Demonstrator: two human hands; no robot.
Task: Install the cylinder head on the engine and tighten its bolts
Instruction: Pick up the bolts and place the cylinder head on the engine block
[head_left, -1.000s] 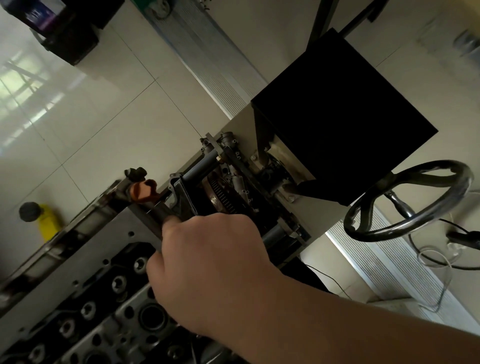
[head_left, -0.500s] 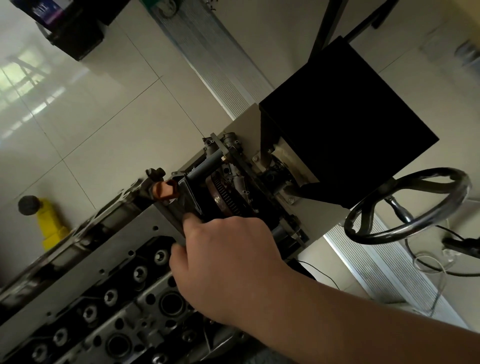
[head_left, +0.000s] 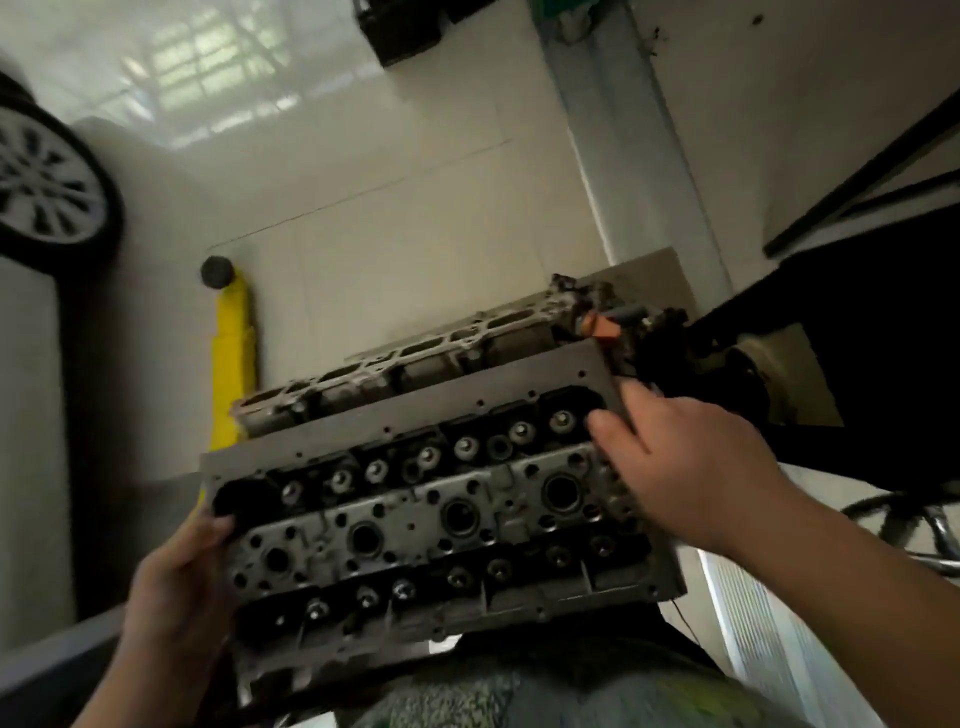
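Pale floor tiles (head_left: 363, 156) fill the upper frame. Centre frame, the cylinder head (head_left: 441, 499) sits across the engine (head_left: 415, 364), left hand (head_left: 176, 582) gripping its end, right hand (head_left: 691, 462) gripping the other — a slip could skew it off its seat.

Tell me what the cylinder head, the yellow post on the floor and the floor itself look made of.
Cylinder head: apparently cast metal, dull grey, with machined holes and rough edges. Yellow post: painted, likely metal or plastic; unclear. Floor: glossy pale tiles, with grout lines and window reflections.
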